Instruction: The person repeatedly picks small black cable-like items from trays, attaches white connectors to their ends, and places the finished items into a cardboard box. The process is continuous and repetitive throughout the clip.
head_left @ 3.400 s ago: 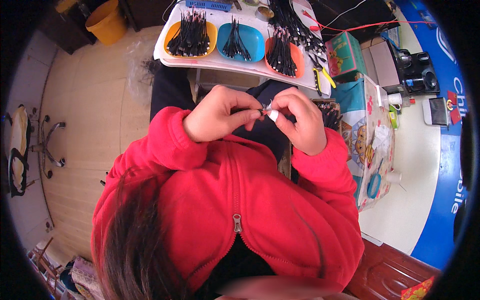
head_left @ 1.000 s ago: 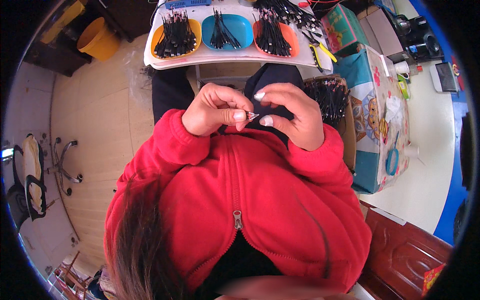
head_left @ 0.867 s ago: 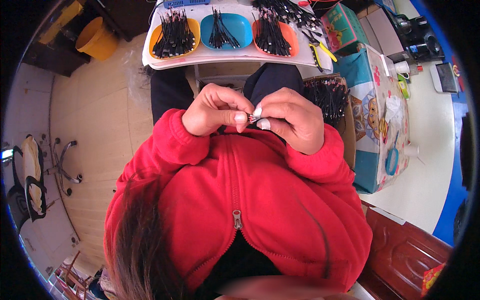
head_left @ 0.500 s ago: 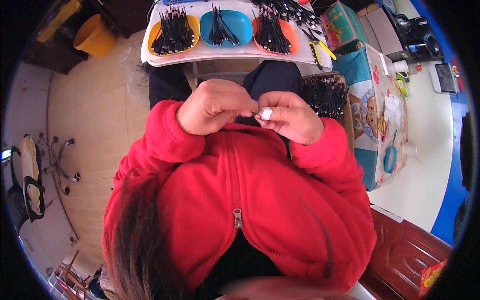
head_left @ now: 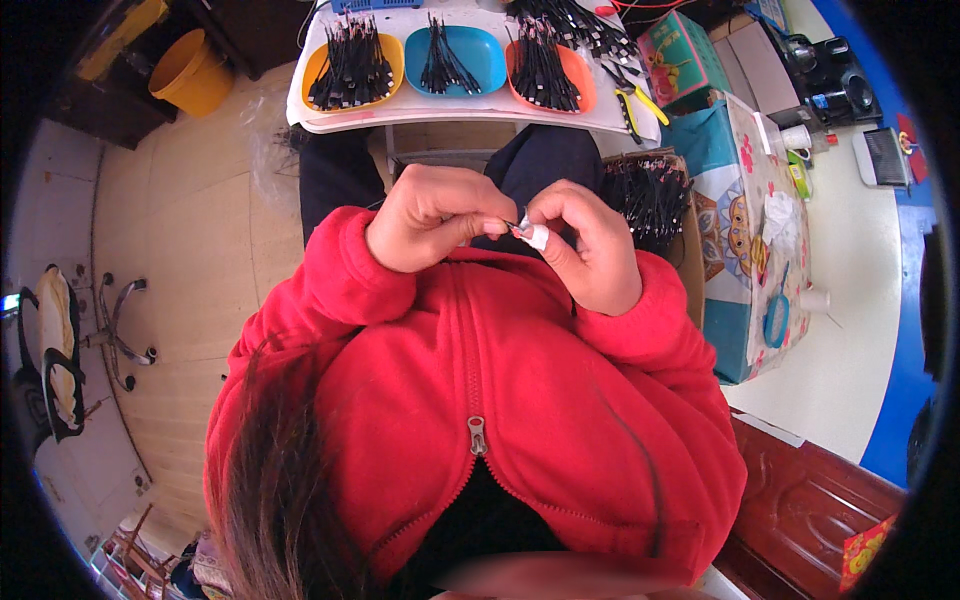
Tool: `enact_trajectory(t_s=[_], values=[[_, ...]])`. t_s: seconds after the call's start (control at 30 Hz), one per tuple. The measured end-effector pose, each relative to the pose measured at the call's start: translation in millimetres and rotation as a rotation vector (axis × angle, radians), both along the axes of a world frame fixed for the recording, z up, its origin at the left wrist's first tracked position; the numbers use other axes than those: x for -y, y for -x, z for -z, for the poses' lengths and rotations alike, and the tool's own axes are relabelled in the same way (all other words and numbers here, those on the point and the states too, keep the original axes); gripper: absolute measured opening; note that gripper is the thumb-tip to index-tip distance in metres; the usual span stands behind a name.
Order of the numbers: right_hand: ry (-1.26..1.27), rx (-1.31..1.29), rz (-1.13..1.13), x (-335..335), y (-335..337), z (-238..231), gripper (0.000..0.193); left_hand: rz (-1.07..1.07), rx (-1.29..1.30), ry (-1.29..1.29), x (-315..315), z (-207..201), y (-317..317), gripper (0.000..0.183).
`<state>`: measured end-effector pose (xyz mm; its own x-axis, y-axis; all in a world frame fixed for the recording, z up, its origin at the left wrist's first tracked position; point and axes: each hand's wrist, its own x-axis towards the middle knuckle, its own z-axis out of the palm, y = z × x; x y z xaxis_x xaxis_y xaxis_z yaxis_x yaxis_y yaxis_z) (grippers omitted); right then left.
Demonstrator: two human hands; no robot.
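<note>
My left hand (head_left: 437, 216) and my right hand (head_left: 583, 240) meet in front of my chest, above my lap. Both pinch a small dark part with a thin wire (head_left: 518, 225) between thumb and fingertips. The part is mostly hidden by my fingers. My red zip jacket (head_left: 470, 400) fills the lower half of the view. Ahead on a white table (head_left: 450, 112) stand an orange dish (head_left: 352, 66), a blue dish (head_left: 455, 58) and a red-orange dish (head_left: 550, 72), each holding several black wired parts.
A box of black wired parts (head_left: 648, 195) sits at my right, next to a patterned teal carton (head_left: 750, 230). Yellow-handled pliers (head_left: 632, 100) lie on the table's right end. A yellow bucket (head_left: 192, 72) and an office chair base (head_left: 118, 325) stand to the left.
My hands have stayed together on the small part, shifting slightly upward and working it between the fingertips. The view has tilted a little toward the table.
</note>
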<state>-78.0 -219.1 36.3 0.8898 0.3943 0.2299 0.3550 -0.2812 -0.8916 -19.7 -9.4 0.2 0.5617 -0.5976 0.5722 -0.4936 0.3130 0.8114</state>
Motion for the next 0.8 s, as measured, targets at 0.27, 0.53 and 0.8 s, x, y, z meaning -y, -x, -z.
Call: enact_trajectory(t_s=[0.27, 0.53, 0.8], values=[[-0.337, -0.424, -0.112, 7, 0, -4, 0.017, 0.088, -0.405, 0.084, -1, 2, 13, 0.008], [-0.056, 0.593, -0.103, 3, -16, -22, 0.019, 0.544, -1.067, 0.337, 15, -1, 19, 0.016], [-0.166, 0.518, -0.005, -7, -2, -25, 0.013, 0.619, -1.093, 0.387, 22, -15, 27, 0.013]])
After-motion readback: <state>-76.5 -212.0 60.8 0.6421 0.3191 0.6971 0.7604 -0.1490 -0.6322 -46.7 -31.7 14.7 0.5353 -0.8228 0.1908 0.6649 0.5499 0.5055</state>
